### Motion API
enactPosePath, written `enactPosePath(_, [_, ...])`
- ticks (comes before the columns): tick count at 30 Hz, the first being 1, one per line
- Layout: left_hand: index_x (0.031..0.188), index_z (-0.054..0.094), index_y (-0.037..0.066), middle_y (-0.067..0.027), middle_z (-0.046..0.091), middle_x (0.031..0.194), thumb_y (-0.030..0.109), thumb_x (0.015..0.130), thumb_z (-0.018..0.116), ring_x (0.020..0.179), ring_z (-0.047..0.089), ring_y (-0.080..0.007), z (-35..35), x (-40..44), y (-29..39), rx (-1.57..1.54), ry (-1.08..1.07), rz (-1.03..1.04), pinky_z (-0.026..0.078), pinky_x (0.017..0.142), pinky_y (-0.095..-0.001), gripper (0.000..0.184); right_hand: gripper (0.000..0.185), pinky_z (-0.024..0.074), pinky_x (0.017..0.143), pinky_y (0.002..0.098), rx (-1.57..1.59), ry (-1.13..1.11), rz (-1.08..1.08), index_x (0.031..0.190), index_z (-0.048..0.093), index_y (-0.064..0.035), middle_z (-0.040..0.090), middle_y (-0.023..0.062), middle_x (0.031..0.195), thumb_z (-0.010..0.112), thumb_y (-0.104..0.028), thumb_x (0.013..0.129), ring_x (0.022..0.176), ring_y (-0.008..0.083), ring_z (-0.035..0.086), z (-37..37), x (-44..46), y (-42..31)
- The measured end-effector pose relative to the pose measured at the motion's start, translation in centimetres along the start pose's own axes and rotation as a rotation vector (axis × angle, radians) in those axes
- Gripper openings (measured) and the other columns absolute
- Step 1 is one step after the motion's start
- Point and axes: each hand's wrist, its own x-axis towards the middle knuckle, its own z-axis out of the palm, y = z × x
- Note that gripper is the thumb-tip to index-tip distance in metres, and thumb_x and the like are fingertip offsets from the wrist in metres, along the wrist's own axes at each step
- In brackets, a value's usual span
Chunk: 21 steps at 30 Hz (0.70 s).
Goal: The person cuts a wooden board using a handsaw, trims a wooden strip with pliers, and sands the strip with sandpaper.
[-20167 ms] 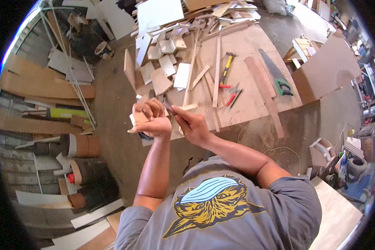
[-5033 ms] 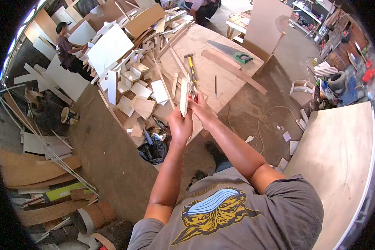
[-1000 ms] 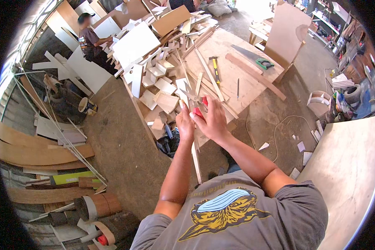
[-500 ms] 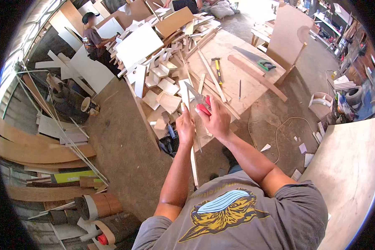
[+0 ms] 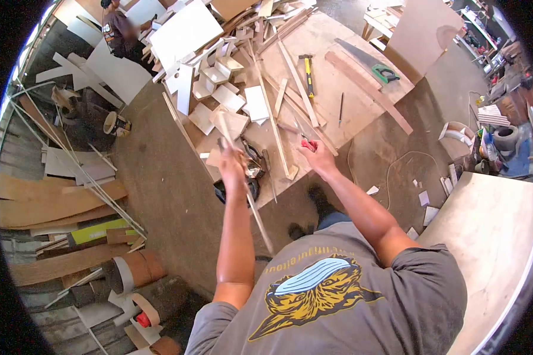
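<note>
My left hand [image 5: 234,167] is closed around a long thin wooden strip [image 5: 258,222], smeared by motion. The strip slants from the scrap pile down toward my shirt. In my right hand [image 5: 320,158], over the near edge of the table, is a red-handled tool [image 5: 307,144]. Its thin metal end points up and away from me; its exact kind is not clear. Ahead of my right hand lie a yellow-and-black hammer [image 5: 309,77] and a dark pencil-like rod [image 5: 341,110]. Another long wooden strip [image 5: 272,127] lies on the table between my hands.
Wood offcuts [image 5: 228,97] cover the left of the worktable [image 5: 361,127]. A green-handled handsaw [image 5: 364,59] and a long board [image 5: 370,92] lie on its right. A co-worker [image 5: 121,32] stands far left. A large panel [image 5: 497,254] leans at my right.
My hands have moved apart: the left swings left with the strip, the right shifts right with the red-handled tool. The tool no longer meets the strip. The view has tilted down.
</note>
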Motion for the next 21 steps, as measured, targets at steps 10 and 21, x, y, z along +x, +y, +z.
enactPosePath(10, [0.068,0.042,0.018,0.0055,0.031,0.05,0.046,0.112,0.026,0.038,0.027,-0.0077,-3.0,2.9,17.9,-0.596,-0.031,0.447,0.024,0.035,-0.0251,0.054,0.046,0.0476,0.068,0.026,0.285,-0.599,0.184,0.129,0.061,-0.0034,0.067,0.004,0.101,0.07,-0.03,0.092,0.084,0.0098,0.063,-4.1,3.6,-4.2])
enactPosePath(21, [0.063,0.043,0.017,0.0046,0.036,0.047,0.042,0.103,0.038,0.037,0.032,-0.0104,-12.9,6.5,14.7,-1.006,0.107,0.398,0.027,0.041,-0.0281,0.047,0.041,0.0554,0.07,0.0338,0.658,-0.569,0.224,0.121,0.061,-0.0058,0.066,0.0075,0.098,0.066,-0.037,0.096,0.08,0.0175,0.069,-7.7,6.8,-4.8])
